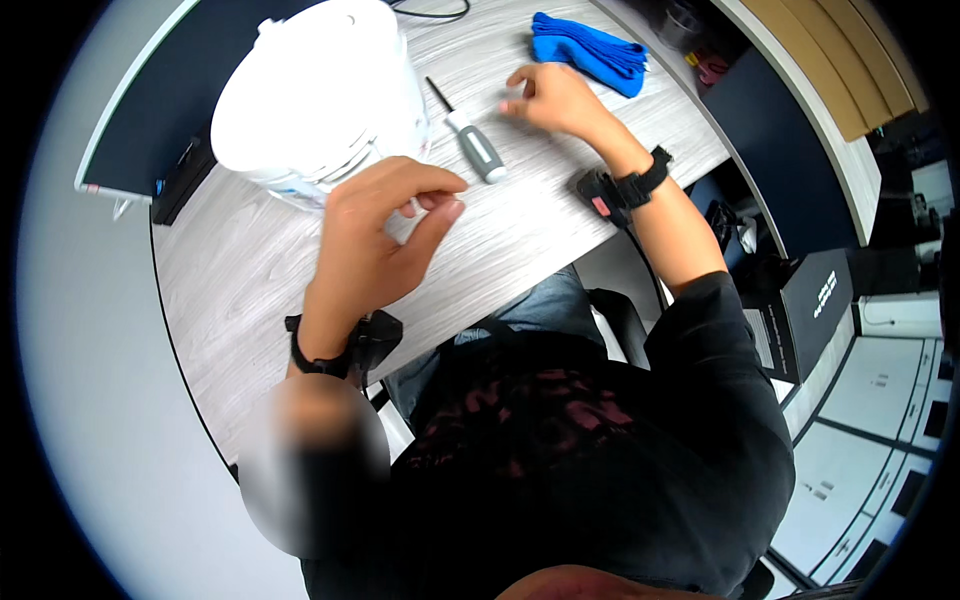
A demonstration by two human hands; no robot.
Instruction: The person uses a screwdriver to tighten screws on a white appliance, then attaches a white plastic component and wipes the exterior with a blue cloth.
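- Nearest the camera, one black shirt (560, 480) is filling the space before the near edge of the table (230, 290); its wearer is apparently sitting close for an easy reach.
- One monitor (140, 110) and one black bar (185, 180) are standing by the far-left corner, probably out of the arms' way.
- One white bucket (310, 90) is standing toward the far edge, left of the middle, seemingly within the left hand's reach.
- The left hand (375, 235) is hovering on the bucket's near side, fingers curling toward the thumb and grasping nothing visible; whether it is touching the bucket, I cannot tell.
- One screwdriver (475, 145) is lying between bucket and right hand, its handle pointing toward the near edge, perhaps for easy picking up.
- The right hand (555, 100) is hanging between screwdriver and cloth, its grip slack and holding nothing visible.
- Two wrist devices (605, 195) are sitting strapped, one per arm.
- One blue cloth (590, 55) is lying near the right edge, folded, probably for compactness.
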